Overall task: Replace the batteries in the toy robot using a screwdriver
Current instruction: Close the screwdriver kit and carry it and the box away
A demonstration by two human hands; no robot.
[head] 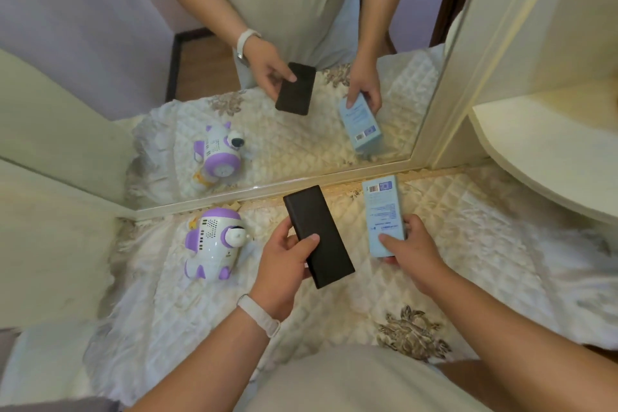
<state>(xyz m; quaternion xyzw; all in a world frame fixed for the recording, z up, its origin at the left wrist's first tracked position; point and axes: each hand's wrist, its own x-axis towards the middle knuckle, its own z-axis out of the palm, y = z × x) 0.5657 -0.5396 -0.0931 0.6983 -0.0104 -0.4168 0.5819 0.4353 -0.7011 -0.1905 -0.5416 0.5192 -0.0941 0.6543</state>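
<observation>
A white and purple toy robot (214, 242) lies on its side on the quilted cream cloth (468, 244), left of my hands. My left hand (284, 264), with a white band on its wrist, grips a flat dark rectangular case (317, 234) held above the cloth. My right hand (411, 247) holds the near end of a pale blue box (383, 211) with a barcode at its far end, close to the mirror. No screwdriver or loose batteries are visible.
A large mirror (301, 130) stands along the back edge and repeats the robot, the case, the box and both hands. A cream shelf (548, 150) juts out at the right. A cream wall panel closes off the left side.
</observation>
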